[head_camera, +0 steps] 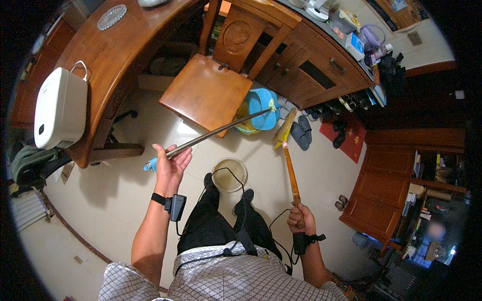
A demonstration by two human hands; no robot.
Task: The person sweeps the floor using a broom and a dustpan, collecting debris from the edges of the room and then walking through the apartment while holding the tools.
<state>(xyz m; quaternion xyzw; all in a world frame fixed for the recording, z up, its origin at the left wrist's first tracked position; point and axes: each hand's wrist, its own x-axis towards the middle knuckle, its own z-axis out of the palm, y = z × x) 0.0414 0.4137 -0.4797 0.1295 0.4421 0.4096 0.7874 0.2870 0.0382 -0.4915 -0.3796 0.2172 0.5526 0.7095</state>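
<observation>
A metal pole point(222, 129) lies across the upturned palm of my left hand point(174, 163), between the thumb and the loosely spread fingers. A light-blue plastic end piece point(150, 164) sticks out past that hand. The pole's far end meets a blue plastic piece, apparently a dustpan point(263, 109), where a pale green wrapping shows. My right hand point(302, 219) is closed around the wooden handle point(290, 171) of a broom. Its yellow-bound head point(285, 131) points away from me, near the dark slippers point(301, 132). How firmly my left hand grips is unclear.
A round pale bucket point(229, 174) stands at my feet. Ahead are a wooden chair point(209, 94), a yellow-and-blue basin point(246, 126) and a low cabinet point(297, 71). A curved desk point(109, 67) holds a white appliance point(60, 109). Black cables hang before me. A red mat point(346, 141) lies right.
</observation>
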